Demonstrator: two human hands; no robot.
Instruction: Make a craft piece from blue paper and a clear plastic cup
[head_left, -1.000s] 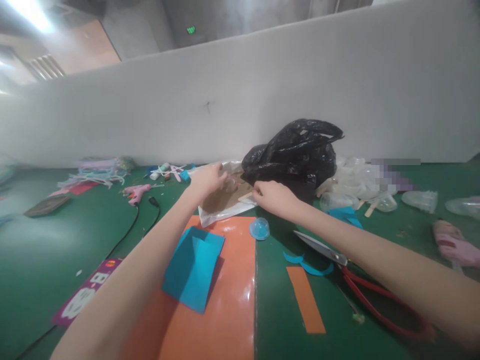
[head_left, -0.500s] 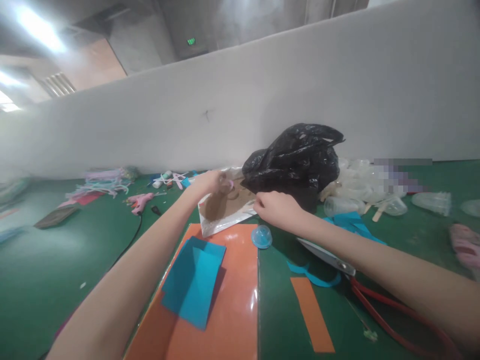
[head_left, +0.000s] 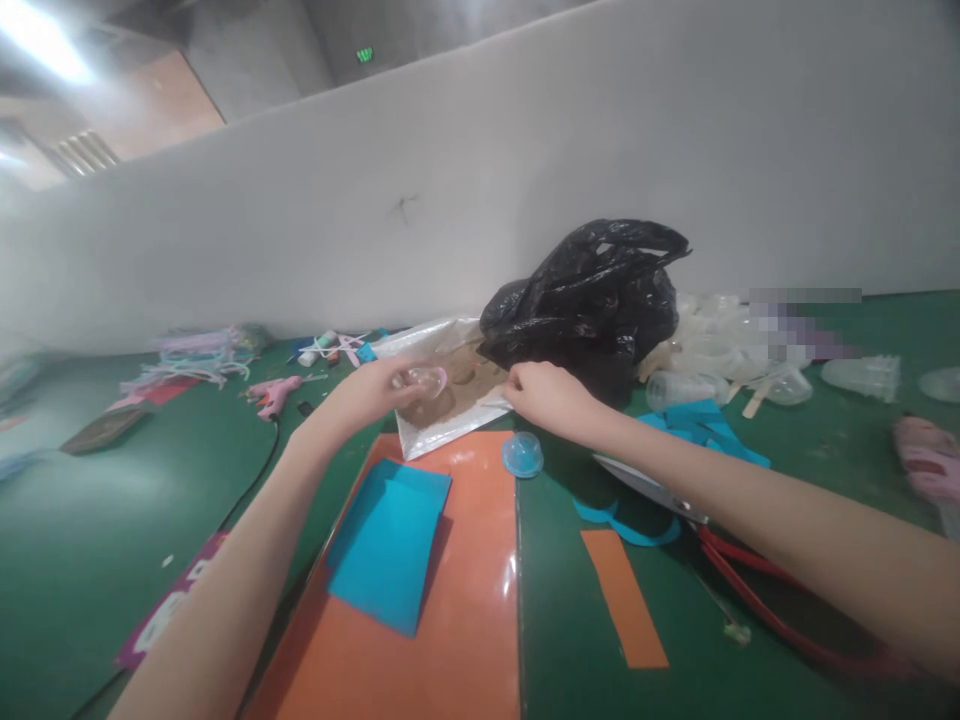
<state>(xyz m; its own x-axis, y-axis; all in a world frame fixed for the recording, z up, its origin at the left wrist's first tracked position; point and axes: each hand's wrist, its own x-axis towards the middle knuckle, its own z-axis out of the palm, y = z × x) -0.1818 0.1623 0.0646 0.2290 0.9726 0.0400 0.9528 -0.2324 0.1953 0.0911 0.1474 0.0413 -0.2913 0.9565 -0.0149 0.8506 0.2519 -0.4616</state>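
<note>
My left hand (head_left: 367,392) pinches a small clear plastic dome (head_left: 427,380) by its side, above brown sand (head_left: 474,366). The sand lies in an opened white-silver bag (head_left: 442,441). At the bag's right edge, my right hand (head_left: 551,396) is closed, its fingers pinching the rim. Just in front of the bag rests a dome-shaped clear lid with blue in it (head_left: 522,455). Blue paper pieces (head_left: 390,555) lie on a glossy orange sheet (head_left: 472,620) nearer to me. Under my right forearm are red-handled scissors (head_left: 757,575).
A black plastic bag (head_left: 592,310) stands behind the sand. To the right are clear plastic cups (head_left: 686,388), blue scraps (head_left: 697,430) and an orange strip (head_left: 624,600). A pink glue gun (head_left: 274,394), a purple power strip (head_left: 172,600) and pipe cleaners (head_left: 199,355) lie left.
My left hand has drawn back to the left and towards me with the plastic dome, which now shows more clearly. My right hand stays at the bag's edge. The view has tipped slightly down.
</note>
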